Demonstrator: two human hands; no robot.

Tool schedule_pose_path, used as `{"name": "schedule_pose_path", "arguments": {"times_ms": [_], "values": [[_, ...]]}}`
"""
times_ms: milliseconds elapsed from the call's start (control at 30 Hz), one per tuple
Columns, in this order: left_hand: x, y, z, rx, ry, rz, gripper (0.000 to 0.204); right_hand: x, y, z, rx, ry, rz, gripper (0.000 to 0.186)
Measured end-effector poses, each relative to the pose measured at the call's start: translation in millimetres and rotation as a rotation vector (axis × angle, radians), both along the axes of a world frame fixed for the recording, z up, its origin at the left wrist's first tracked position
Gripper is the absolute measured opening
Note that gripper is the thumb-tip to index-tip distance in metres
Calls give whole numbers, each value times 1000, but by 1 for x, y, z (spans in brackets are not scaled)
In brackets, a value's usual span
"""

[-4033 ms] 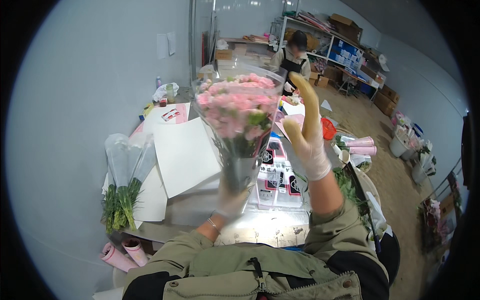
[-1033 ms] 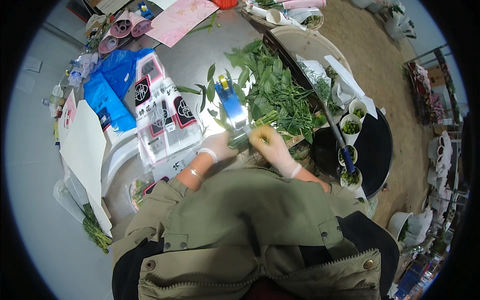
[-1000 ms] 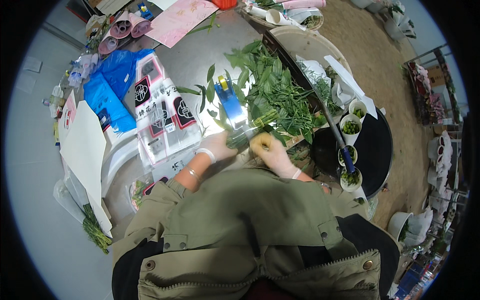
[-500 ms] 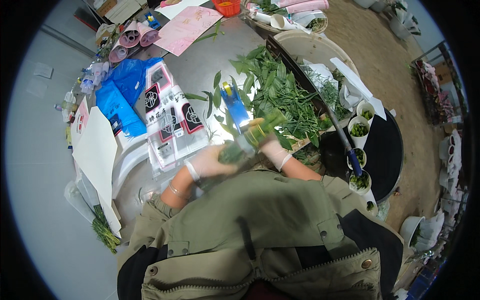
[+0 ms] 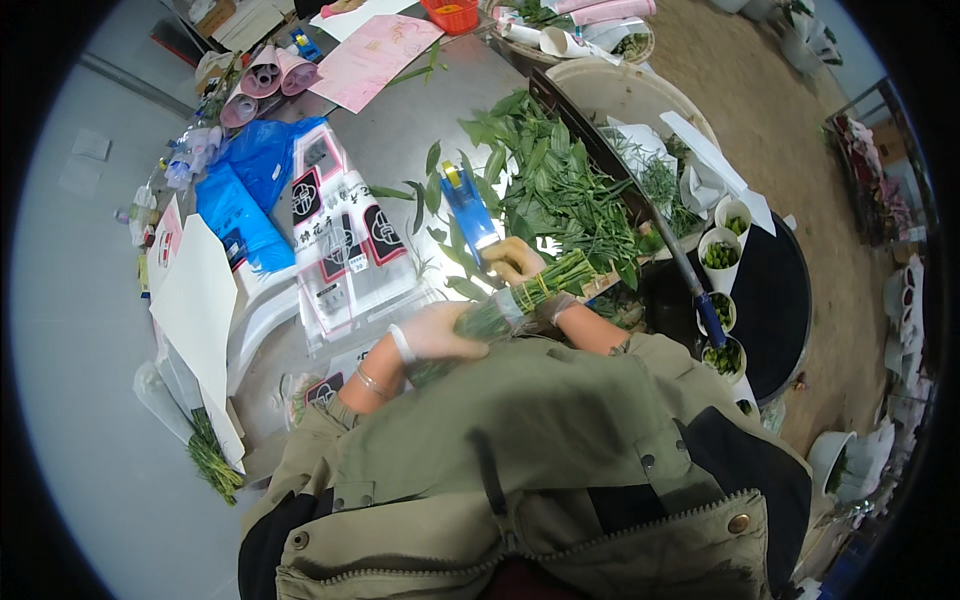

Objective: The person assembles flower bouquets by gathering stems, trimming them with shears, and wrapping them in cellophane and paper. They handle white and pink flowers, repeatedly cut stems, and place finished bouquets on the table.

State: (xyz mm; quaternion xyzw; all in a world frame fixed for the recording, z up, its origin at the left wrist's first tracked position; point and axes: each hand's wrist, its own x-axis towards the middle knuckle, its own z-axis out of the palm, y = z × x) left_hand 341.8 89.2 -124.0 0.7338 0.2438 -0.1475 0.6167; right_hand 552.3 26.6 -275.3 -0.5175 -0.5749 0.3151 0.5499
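A bundle of green stems (image 5: 556,282) in a clear sleeve lies slantwise before my chest, its cut ends to the upper right, banded near them. My left hand (image 5: 440,332), in a thin pale glove, is wrapped round the sleeved part. Behind the stems, my right hand (image 5: 515,261), gloved too, has its fingers curled down beside the near end of a blue tape dispenser (image 5: 469,210). Whatever those fingers hold is hidden. The right wrist passes under the bundle.
Loose leaves (image 5: 545,165) cover the table's right half, along a dark long-handled blade (image 5: 630,195). Printed plastic sleeves (image 5: 345,240) and a blue bag (image 5: 245,200) lie left. White paper cones of stems (image 5: 720,256) stand at the right over a black bin (image 5: 775,300).
My right hand has left the bundle's band and moved up to the tape dispenser's near end. The bundle has swung slightly right and lower, still in my left hand.
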Motion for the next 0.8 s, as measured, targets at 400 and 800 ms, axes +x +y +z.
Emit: {"name": "schedule_pose_path", "arguments": {"times_ms": [400,800], "values": [[-3,35,8,550,74,270,58,-24,-58,76,-240,29,-158,17],[-40,-27,-4,904,54,50,59,-88,-82,158,-40,892,-176,64]]}}
